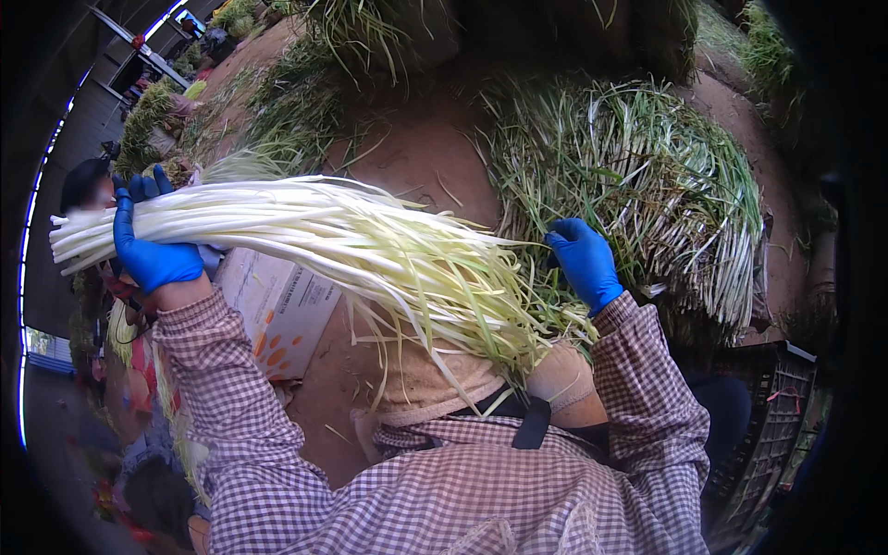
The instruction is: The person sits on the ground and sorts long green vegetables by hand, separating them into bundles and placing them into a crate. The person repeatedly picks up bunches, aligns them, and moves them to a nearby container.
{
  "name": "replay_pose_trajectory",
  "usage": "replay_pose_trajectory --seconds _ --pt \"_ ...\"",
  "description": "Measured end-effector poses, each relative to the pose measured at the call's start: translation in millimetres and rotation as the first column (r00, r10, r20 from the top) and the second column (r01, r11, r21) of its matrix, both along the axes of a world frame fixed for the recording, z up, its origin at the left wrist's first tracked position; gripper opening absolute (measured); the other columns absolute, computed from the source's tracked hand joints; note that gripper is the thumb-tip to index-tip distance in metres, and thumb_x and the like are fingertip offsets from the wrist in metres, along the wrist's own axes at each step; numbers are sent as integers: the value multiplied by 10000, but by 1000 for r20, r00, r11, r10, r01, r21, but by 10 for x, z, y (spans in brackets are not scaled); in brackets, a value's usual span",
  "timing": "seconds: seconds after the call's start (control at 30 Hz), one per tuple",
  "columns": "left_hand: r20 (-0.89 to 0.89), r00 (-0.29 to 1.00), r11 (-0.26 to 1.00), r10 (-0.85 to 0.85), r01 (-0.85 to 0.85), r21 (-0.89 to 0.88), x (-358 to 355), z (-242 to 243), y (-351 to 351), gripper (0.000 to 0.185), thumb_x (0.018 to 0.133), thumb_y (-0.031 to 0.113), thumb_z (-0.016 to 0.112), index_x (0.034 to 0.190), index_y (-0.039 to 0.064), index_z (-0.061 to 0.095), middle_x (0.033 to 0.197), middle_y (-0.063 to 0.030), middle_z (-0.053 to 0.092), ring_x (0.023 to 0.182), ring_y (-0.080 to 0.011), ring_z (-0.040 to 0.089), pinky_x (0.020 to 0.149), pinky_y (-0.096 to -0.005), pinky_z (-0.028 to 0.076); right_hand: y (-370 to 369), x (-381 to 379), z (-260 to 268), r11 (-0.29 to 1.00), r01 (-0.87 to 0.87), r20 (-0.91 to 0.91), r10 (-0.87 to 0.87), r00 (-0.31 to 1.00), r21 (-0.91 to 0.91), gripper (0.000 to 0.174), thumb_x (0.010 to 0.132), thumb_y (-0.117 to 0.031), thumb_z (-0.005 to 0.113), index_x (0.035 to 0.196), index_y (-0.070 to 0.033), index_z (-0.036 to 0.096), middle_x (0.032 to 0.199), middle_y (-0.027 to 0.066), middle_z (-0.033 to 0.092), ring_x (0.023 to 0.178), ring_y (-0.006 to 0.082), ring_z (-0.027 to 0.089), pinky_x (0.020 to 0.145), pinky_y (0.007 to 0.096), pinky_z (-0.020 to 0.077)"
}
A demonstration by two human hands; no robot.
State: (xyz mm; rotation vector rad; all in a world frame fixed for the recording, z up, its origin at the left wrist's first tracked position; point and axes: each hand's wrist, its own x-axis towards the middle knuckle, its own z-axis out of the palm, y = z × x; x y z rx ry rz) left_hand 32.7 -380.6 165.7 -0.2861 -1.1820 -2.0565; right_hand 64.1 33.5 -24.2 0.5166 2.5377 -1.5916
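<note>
My left hand [149, 239], in a blue glove, grips a thick bundle of long white-stemmed garlic greens [333, 222] near the cut stem ends. The stems point left, and the yellow-green leaves droop rightward over my lap. My right hand [586, 263], also blue-gloved, is at the leafy end with thumb and fingers pinched together. One thin leaf [510, 241] runs from the bundle into that pinch. Loose green trimmings [548, 298] lie under the leaves, beside my right wrist. A tan cloth [433, 378] covers my lap beneath the bundle.
A large heap of untrimmed greens [645, 187] lies ahead on the right. A printed white carton [284, 312] stands below my left forearm. To my right is a black plastic crate [763, 416]. Another person [87, 187] is close behind my left hand. More greens [298, 104] lie farther off.
</note>
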Motion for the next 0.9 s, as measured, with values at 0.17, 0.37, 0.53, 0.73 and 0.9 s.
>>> replay_pose_trajectory --seconds 0.17,0.37,0.53,0.73,0.9 --pt "47 985 986 167 -168 11 73 154 528 327 833 115 446 1148 26 465 916 -119 557 871 -214 549 904 -407 424 -251 447 527 948 -319 -501 273 821 -6 183 773 -262 605 838 -98 653 694 114 615 579 216 609 509 287 468" --pt "-65 986 980 155 -162 -114 242 329 1008 336 843 94 422 1163 -7 437 904 -120 555 869 -209 544 910 -414 418 -859 407 732 786 -379 -428 594 681 488 144 753 -223 572 757 -106 657 662 94 603 538 250 576 500 330 467" --pt "-156 974 942 162 -200 -269 353 390 1209 349 851 86 403 1182 -25 403 886 -118 561 875 -198 544 918 -409 411 -895 359 647 763 -301 -464 604 648 573 228 751 -324 576 722 -116 664 610 90 598 509 253 570 492 323 459" --pt "-171 983 950 66 -115 -291 363 417 1297 368 856 98 380 1212 4 402 947 -108 571 909 -187 533 976 -414 347 -1005 376 689 858 -450 -486 511 709 246 344 822 -384 488 750 -83 640 592 97 591 491 234 567 503 330 449" --pt "-190 982 959 14 -67 -275 358 420 1265 344 847 94 415 1170 -26 411 916 -135 574 882 -207 564 922 -407 410 -954 323 717 771 -501 -186 467 865 -393 396 866 -399 425 788 -68 629 542 79 585 478 176 579 518 316 458"
